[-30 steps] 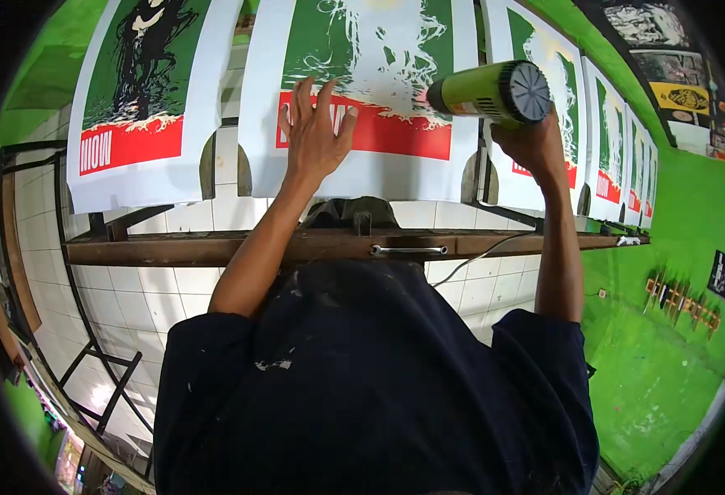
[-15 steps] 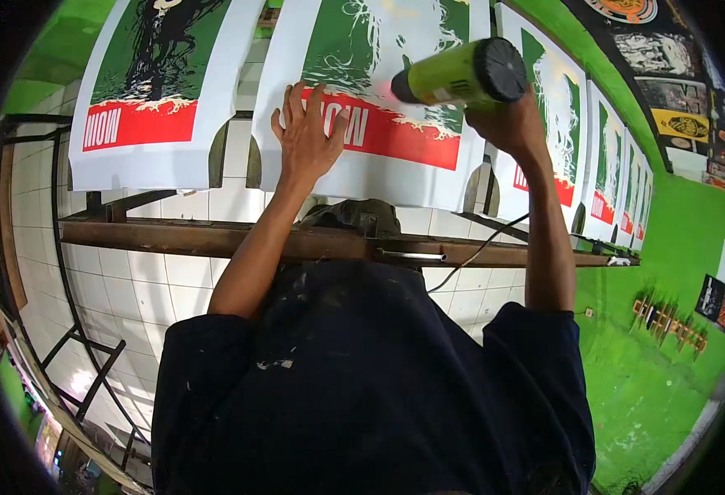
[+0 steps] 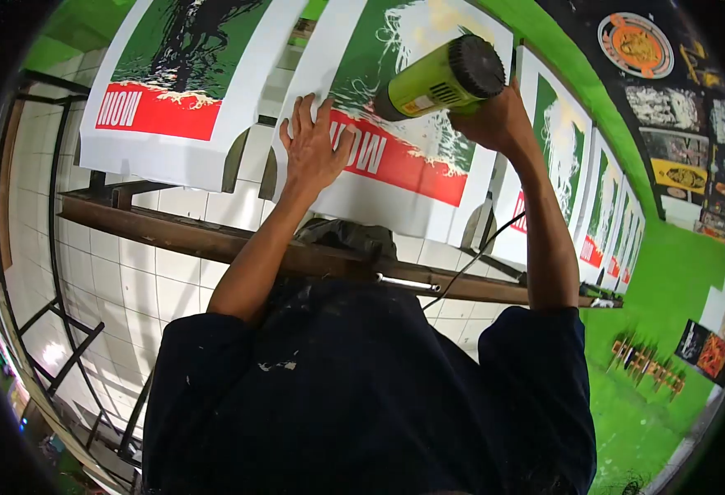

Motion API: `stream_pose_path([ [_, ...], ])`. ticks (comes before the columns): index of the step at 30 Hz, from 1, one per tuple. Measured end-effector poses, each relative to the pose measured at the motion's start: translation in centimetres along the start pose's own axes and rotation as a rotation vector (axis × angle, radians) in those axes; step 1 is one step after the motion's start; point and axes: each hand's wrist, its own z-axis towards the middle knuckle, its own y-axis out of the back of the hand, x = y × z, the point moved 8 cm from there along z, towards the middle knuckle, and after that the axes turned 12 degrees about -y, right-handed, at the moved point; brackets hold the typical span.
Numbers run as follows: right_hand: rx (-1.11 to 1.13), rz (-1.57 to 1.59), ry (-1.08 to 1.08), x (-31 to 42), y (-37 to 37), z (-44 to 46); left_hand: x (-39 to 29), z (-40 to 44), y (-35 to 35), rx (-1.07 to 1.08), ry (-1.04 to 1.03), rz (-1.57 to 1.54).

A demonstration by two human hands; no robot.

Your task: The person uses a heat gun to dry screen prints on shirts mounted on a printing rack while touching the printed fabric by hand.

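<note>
My right hand (image 3: 494,124) is wrapped round the handle of a green heat gun (image 3: 436,82) with a black end cap. Its nozzle points down and left, over the green and white part of the print on the middle white printed cloth panel (image 3: 428,216). On the left edge of that panel, beside the red band with white lettering, rests my left hand (image 3: 314,153), its fingers spread. A dark cord (image 3: 482,247) runs below my right forearm, passing over the rusty metal rail.
Another printed panel (image 3: 164,157) lies to the left, with several more (image 3: 548,140) in a row to the right. The rusty rail (image 3: 189,239) crosses in front of my body. A black metal frame (image 3: 55,198) stands at left; posters hang on the green wall (image 3: 618,412).
The view has tilted, so the panels and rail now slope down to the right. The heat gun's nozzle has shifted slightly left and down over the print; my left hand stays on the panel.
</note>
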Motion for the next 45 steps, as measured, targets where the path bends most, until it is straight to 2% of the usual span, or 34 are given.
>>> stream_pose_path([
  [1,0.010,0.030,0.013,0.4,0.2,0.1,0.3,0.1,0.1,-0.011,0.011,0.001],
  [2,0.089,0.036,-0.115,0.2,0.5,0.6,0.5,0.3,0.0,-0.011,0.011,0.007],
  [7,0.051,-0.043,-0.025,0.9,0.0,2.0,0.6,0.8,0.0,-0.016,0.005,0.004],
  [11,0.049,0.144,0.016,1.4,0.0,2.6,0.8,1.3,0.5,-0.017,0.013,0.004],
  [15,0.025,-0.082,-0.044,1.5,-1.2,3.5,1.1,1.6,0.7,-0.002,0.016,0.029],
  [18,0.136,0.289,-0.025,3.0,-0.8,4.0,1.0,1.7,1.5,-0.028,0.023,0.014],
  [21,0.137,0.184,-0.070,3.3,-2.0,5.0,1.0,2.0,2.9,-0.083,0.024,-0.038],
  [24,0.122,0.183,-0.072,3.6,-1.9,4.9,1.3,2.8,3.7,-0.143,0.006,-0.458],
  [26,0.106,0.281,-0.011,4.4,-1.1,4.9,1.6,3.1,3.9,-0.167,0.003,-0.549],
  [28,0.106,0.197,-0.012,4.4,-1.4,4.9,1.8,2.9,3.9,-0.208,0.003,-0.734],
  [30,0.089,0.026,-0.019,4.2,-1.6,5.0,2.0,3.0,4.0,-0.227,0.008,-0.681],
  [35,-0.004,0.191,0.057,3.6,-0.5,4.5,3.2,3.4,5.1,-0.323,0.034,-0.506],
  [38,0.066,0.088,-0.051,2.4,-1.6,4.8,3.1,3.6,5.9,-0.384,0.043,-0.407],
  [40,0.062,0.157,-0.043,2.5,-1.4,4.6,2.9,3.6,6.8,-0.452,0.042,-0.277],
  [43,0.059,0.299,-0.010,3.2,-1.0,4.9,3.2,4.2,6.0,-0.370,0.024,-0.304],
  [45,0.015,0.112,-0.014,2.9,-1.3,5.4,3.0,4.4,5.4,-0.325,0.015,-0.319],
])
